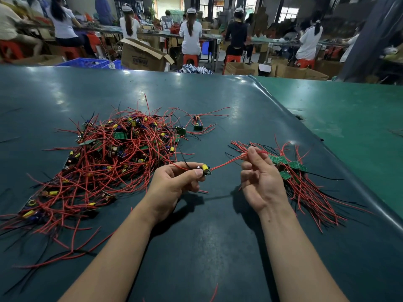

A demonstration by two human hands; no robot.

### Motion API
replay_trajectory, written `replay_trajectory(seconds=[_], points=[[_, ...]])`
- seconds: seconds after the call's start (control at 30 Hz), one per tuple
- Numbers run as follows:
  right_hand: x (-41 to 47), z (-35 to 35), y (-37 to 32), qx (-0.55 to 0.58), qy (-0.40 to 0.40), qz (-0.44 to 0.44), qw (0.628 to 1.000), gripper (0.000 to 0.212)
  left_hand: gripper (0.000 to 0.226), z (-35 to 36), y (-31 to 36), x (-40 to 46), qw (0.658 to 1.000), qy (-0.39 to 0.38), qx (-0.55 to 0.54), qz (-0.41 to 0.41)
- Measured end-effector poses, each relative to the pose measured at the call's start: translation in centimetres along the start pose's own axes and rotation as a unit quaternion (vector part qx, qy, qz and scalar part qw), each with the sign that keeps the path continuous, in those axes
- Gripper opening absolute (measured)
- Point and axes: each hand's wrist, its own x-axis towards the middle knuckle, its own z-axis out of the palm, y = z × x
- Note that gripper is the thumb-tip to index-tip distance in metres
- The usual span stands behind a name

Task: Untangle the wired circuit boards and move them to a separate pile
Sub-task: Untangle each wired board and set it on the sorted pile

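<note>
Left forearm (113,256): bare, entering from the lower left edge, angled up and to the right. Left hand (172,184): back turned partly upward, fingers curled, thumb and forefinger pinching a small circuit board (206,169) held up between the hands.

Right forearm (298,256): bare, entering from the lower right, angled up and slightly left. Right hand (260,182): palm turned toward the camera, thumb and forefinger pinching the red wires (226,163) running out from that board; remaining fingers loosely curled below.

Hands level with each other, near but apart, joined only by the wires stretched between.
</note>
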Motion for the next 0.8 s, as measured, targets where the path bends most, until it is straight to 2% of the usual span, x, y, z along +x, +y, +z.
replay_trajectory(seconds=[0.1, 0.17, 0.23, 0.27, 0.3, 0.43, 0.63, 0.8], points=[[0.4, -0.3, 0.3, -0.126, 0.047, -0.121, 0.984, 0.013, 0.014, 0.0, -0.1, 0.0, 1.0, 0.012, -0.002, 0.001], [0.5, -0.6, 0.7, -0.235, 0.069, -0.21, 0.947, 0.014, 0.016, 0.0, -0.1, 0.0, 1.0, 0.017, 0.019, 0.003], [0.5, -0.8, 1.2, -0.344, 0.086, -0.274, 0.894, 0.018, 0.015, 0.0, -0.2, 0.0, 0.999, 0.02, 0.036, 0.004], [0.5, -0.8, 1.3, -0.372, 0.09, -0.29, 0.877, 0.021, 0.013, 0.0, -0.2, 0.0, 0.999, 0.022, 0.037, 0.004], [0.4, -0.8, 1.4, -0.374, 0.095, -0.29, 0.876, 0.021, 0.011, 0.0, -0.2, 0.0, 0.999, 0.022, 0.035, 0.005], [0.3, 0.0, 1.2, -0.201, 0.116, -0.186, 0.955, 0.014, 0.016, 0.1, -0.2, 0.1, 0.999, 0.033, 0.027, 0.008], [-0.1, 0.2, 0.7, -0.114, 0.102, -0.104, 0.983, 0.03, 0.012, 0.1, 0.0, 0.0, 0.999, 0.02, 0.025, 0.002], [0.2, 0.1, 0.5, -0.113, 0.126, -0.084, 0.982, 0.037, 0.013, -0.1, -0.2, 0.0, 0.999, -0.005, 0.044, 0.0]])
